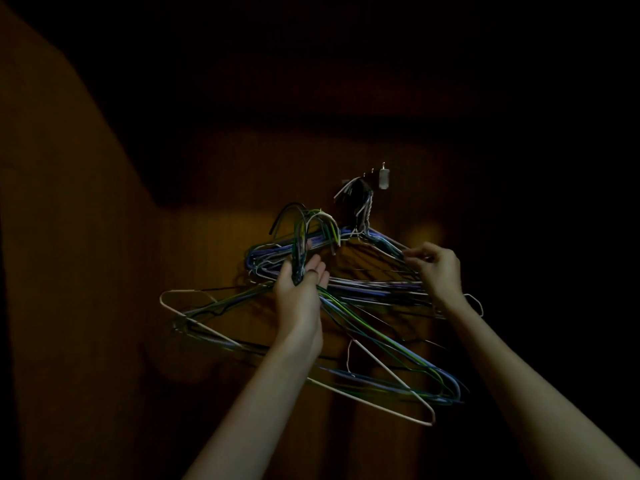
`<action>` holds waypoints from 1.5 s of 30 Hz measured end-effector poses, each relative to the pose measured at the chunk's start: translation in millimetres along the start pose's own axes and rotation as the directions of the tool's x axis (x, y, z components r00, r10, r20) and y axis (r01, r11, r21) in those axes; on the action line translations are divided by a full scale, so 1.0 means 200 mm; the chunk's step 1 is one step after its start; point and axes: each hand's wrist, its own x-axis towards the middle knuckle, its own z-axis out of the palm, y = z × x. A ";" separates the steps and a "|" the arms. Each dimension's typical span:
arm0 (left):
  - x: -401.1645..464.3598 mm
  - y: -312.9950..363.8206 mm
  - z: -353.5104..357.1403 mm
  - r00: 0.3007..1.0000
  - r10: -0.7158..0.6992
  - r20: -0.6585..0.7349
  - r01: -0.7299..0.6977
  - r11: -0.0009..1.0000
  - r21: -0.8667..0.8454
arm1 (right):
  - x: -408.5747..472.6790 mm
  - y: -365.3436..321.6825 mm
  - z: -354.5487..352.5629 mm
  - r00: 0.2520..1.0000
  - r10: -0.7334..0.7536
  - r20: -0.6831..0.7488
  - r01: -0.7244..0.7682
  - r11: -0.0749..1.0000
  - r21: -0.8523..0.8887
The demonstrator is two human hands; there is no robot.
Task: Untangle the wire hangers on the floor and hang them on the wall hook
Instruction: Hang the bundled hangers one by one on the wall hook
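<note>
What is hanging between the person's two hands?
In the head view, wire hangers span from the left hand, which holds a bundle, to the right hand, pinching those hung on the wall hook.

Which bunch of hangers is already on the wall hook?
The upper right bunch, its necks over the wall hook; the left hand holds the other bunch lower.

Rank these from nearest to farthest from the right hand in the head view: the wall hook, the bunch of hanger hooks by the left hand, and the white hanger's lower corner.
From the right hand:
1. Wall hook, up and to its left, on the wall.
2. Bunch of hanger hooks, farther left, above the left hand.
3. White hanger's lower corner, far below, at the tangle's bottom.
</note>
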 end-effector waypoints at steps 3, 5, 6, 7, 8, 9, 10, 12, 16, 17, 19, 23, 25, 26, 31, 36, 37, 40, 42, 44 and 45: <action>-0.05 0.01 0.00 1.000 0.017 -0.006 -0.017 1.000 0.018 | -0.04 -0.01 0.00 1.000 -0.030 -0.005 0.029 0.999 -0.046; -0.08 0.02 -0.01 1.000 0.017 -0.004 -0.017 1.000 0.026 | -0.06 -0.01 0.00 0.997 -0.066 -0.030 0.061 0.989 -0.136; -0.10 0.03 -0.01 1.000 0.018 -0.002 -0.018 0.999 0.034 | -0.08 -0.02 0.00 0.996 -0.078 -0.042 0.070 0.984 -0.162; -0.11 0.03 -0.02 1.000 0.022 0.005 -0.022 0.999 0.048 | -0.09 -0.02 -0.01 0.995 -0.087 -0.051 0.077 0.982 -0.175; -0.12 0.04 -0.02 0.999 0.028 0.015 -0.029 0.997 0.065 | -0.10 -0.03 -0.01 0.993 -0.101 -0.056 0.089 0.979 -0.183; -0.14 0.05 -0.03 0.999 0.034 0.023 -0.036 0.996 0.079 | -0.12 -0.04 -0.02 0.992 -0.117 -0.055 0.105 0.976 -0.191; -0.15 0.05 -0.03 0.999 0.040 0.026 -0.042 0.995 0.086 | -0.14 -0.06 -0.03 0.991 -0.127 -0.047 0.115 0.973 -0.201; -0.17 0.06 -0.05 0.999 0.043 0.024 -0.044 0.995 0.087 | -0.19 -0.10 -0.05 0.988 -0.157 -0.014 0.151 0.965 -0.213; -0.22 0.06 -0.08 1.000 0.014 0.012 -0.015 0.996 0.088 | -0.37 -0.26 -0.07 0.963 -0.233 0.138 0.247 0.964 -0.096; -0.23 0.06 -0.09 1.000 0.001 0.008 -0.002 0.996 0.088 | -0.43 -0.31 -0.07 0.953 -0.233 0.192 0.249 0.966 -0.067; -0.27 0.07 -0.11 1.000 -0.022 0.004 0.021 0.995 0.098 | -0.54 -0.39 -0.05 0.922 -0.221 0.319 0.244 0.969 -0.035; -0.33 0.09 -0.15 0.999 -0.032 0.019 0.029 0.991 0.130 | -0.73 -0.50 0.01 0.827 -0.205 0.524 0.203 0.977 0.062; -0.36 0.11 -0.17 0.999 -0.041 0.019 0.038 0.989 0.141 | -0.80 -0.53 0.03 0.803 -0.195 0.564 0.202 0.978 0.052; -0.37 0.12 -0.18 0.999 -0.051 0.015 0.048 0.989 0.142 | -0.83 -0.54 0.03 0.802 -0.185 0.569 0.195 0.980 0.044; -0.42 0.14 -0.23 0.997 -0.071 0.025 0.066 0.986 0.154 | -0.88 -0.58 0.04 0.821 -0.064 0.567 0.045 0.998 0.049; -0.44 0.17 -0.26 0.995 -0.091 0.032 0.086 0.986 0.145 | -0.92 -0.61 0.04 0.844 -0.052 0.534 0.020 0.998 0.066; -0.44 0.17 -0.26 0.995 -0.092 0.029 0.087 0.987 0.137 | -0.92 -0.61 0.04 0.856 -0.054 0.514 0.035 0.998 0.047; -0.46 0.16 -0.27 0.995 -0.098 0.017 0.095 0.988 0.124 | -0.93 -0.60 0.04 0.887 -0.072 0.456 0.094 0.995 -0.024; -0.46 0.16 -0.27 0.995 -0.098 0.005 0.097 0.990 0.104 | -0.92 -0.58 0.03 0.910 -0.090 0.404 0.128 0.989 -0.068; -0.45 0.17 -0.29 0.993 -0.115 -0.009 0.116 0.991 0.067 | -0.88 -0.56 0.00 0.932 -0.091 0.350 0.134 0.986 -0.099; -0.45 0.18 -0.30 0.993 -0.116 -0.013 0.117 0.991 0.063 | -0.86 -0.55 -0.02 0.943 -0.084 0.323 0.121 0.988 -0.096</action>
